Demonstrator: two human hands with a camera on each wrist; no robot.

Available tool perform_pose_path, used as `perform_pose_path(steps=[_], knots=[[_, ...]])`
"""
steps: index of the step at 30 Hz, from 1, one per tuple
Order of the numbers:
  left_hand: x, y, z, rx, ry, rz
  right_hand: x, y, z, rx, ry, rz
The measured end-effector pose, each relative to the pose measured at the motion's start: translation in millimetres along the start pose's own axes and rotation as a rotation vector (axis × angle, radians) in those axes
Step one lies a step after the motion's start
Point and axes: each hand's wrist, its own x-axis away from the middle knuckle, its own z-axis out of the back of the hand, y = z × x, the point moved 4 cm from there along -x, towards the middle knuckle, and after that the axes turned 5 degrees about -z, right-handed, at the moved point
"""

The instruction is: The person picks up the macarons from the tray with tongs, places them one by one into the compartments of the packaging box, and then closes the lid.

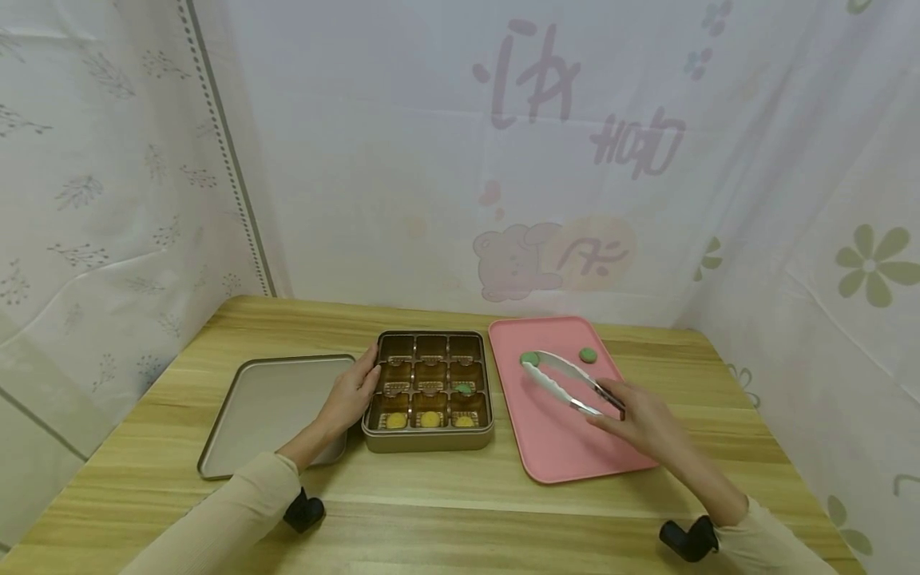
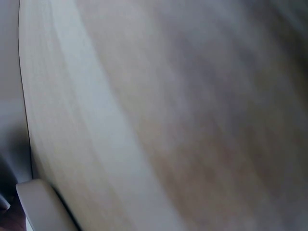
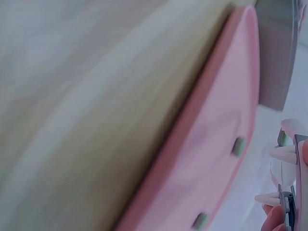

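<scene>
A square gold tin [image 1: 428, 442] with a divided insert stands mid-table. Its front row holds three yellow cookies [image 1: 430, 419], and a green cookie [image 1: 463, 389] sits in the right compartment of the middle row. My left hand [image 1: 350, 393] rests against the tin's left side, fingers along the rim. My right hand [image 1: 642, 417] grips metal tongs [image 1: 552, 388] with pale tips over the pink tray [image 1: 568, 447]. Between the tong tips is a green cookie [image 1: 529, 358]. Another green cookie [image 1: 588, 354] lies at the tray's far right. The right wrist view shows two green cookies [image 3: 239, 146] on the tray.
A flat gold lid [image 1: 276, 407] lies on the wooden table [image 1: 431, 511] left of the tin, partly under my left forearm. Printed cloth [image 1: 374, 160] hangs behind and on both sides. The left wrist view is mostly blurred tabletop [image 2: 144, 120].
</scene>
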Motion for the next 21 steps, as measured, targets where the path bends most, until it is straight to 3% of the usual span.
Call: perform_pose_path(steps=[11, 21], knots=[[0.2, -1.0, -0.3, -0.002, 0.006, -0.003, -29.0, -54.8, -14.6, -0.003, 0.012, 0.167], [0.7, 1.6, 0.2, 0.009, 0.005, -0.014, -45.6, -91.1, -30.1, 0.013, -0.058, 0.178]])
